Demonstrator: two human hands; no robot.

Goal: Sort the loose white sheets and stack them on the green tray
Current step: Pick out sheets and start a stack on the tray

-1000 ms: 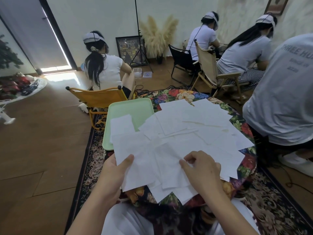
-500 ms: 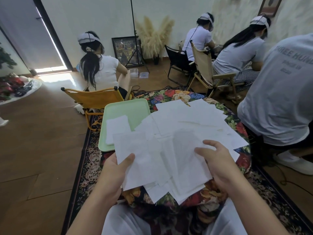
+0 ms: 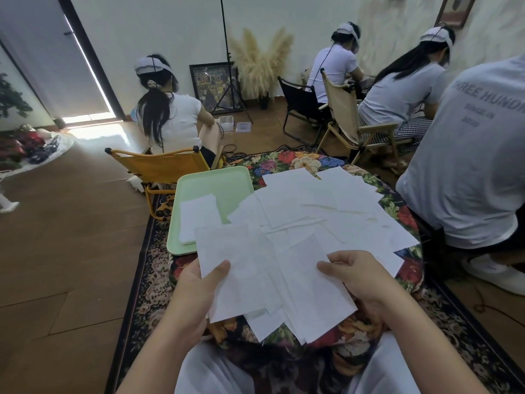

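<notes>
Several loose white sheets [image 3: 321, 203] lie fanned over a round table with a floral cloth [image 3: 301, 162]. A green tray [image 3: 224, 183] sits at the table's left with a small stack of white sheets [image 3: 199, 217] on its near part. My left hand [image 3: 199, 291] pinches the lower left edge of a white sheet [image 3: 235, 268], thumb on top. My right hand [image 3: 360, 277] grips another sheet [image 3: 309, 291] by its right edge, fingers under it and thumb above. Both held sheets are lifted just above the near pile.
A yellow folding chair [image 3: 159, 169] with a seated person stands just behind the tray. Another person in a grey shirt [image 3: 468, 155] sits close to the table's right edge. Two more people sit on chairs at the back right. A patterned rug [image 3: 150, 280] lies under the table.
My right hand has lifted from pressing on the pile and shifted right, now holding a sheet by its edge. My left hand still holds its sheet, raised slightly.
</notes>
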